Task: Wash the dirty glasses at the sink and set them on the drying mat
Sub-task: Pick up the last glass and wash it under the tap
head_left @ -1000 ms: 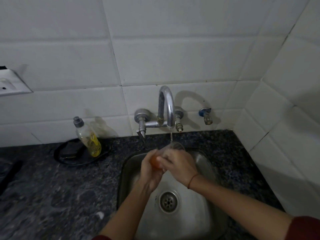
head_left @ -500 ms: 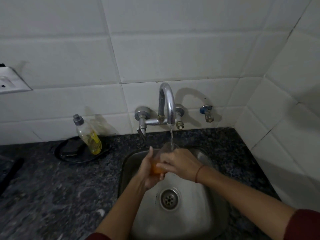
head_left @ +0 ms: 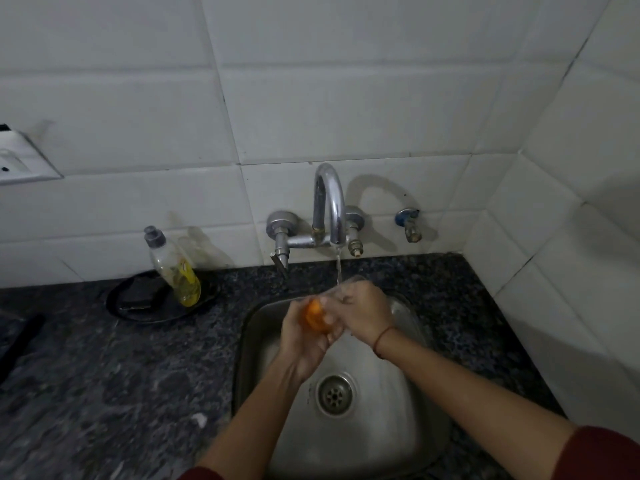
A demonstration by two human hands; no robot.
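**I hold a glass under the running tap, above the steel sink.**

Head view: my left hand cups the glass's lower end, which shows orange, with the fingers curled round it. My right hand grips the clear upper part from the other side, fingers bent over it. A thin stream of water falls from the spout onto the rim. The drain lies below my wrists. To the left, on the dark granite counter, a dish-soap bottle of yellow liquid stands in a black round tray.
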